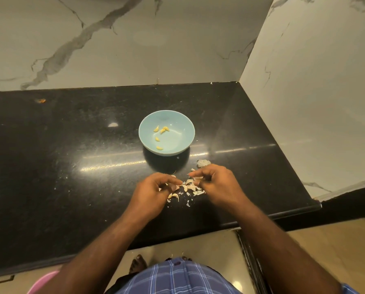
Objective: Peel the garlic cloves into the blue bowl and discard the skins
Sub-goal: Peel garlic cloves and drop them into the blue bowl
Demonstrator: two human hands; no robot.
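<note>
Black counter [71, 145]: the bowl [185, 126] holds 5 peeled cloves [162, 130]. Just below it, left hand [156, 190] and right hand [215, 183] curl over the skins [191, 187], contents unclear; loose skins may scatter off the edge

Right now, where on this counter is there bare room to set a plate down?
The black counter left of the blue bowl is bare up to the wall; a narrower strip lies right of the bowl. It is crowded in front of the bowl, where both hands work over the garlic skins.
</note>
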